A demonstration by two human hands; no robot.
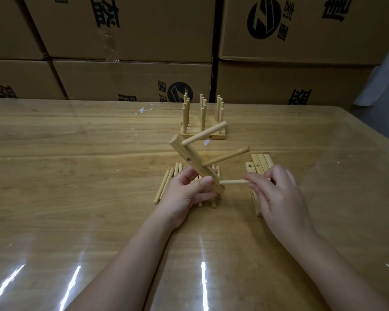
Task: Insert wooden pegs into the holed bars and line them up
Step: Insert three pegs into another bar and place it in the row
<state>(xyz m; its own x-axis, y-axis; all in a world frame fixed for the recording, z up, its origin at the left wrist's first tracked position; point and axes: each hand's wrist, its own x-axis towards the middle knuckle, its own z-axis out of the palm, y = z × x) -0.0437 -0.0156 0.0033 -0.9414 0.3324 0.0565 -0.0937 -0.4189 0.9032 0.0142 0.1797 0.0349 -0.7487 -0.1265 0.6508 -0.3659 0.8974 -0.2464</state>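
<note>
- left hand (184, 191) grips the bar (192, 163); two pegs (227, 157) in, one hole (188, 159) empty.
- right hand (279, 194) pinches a third peg (233, 182) at its lower end.
- beyond the fingers finished bars (203, 135) stand; beneath, loose pegs (164, 187) and bare bars (259, 162) wait.

Single head cam, facing forward and down over our forearms (144, 254).

We're close in: left hand (186, 191) and right hand (279, 194) sit just below frame centre, the holed bar (193, 162) and peg (233, 182) they hold dead centre between them. Forearms enter from the bottom edge. Wide lens bows the table (76, 142) edge beyond the hands; behind that, the view ends on stacked cartons (130, 37).
</note>
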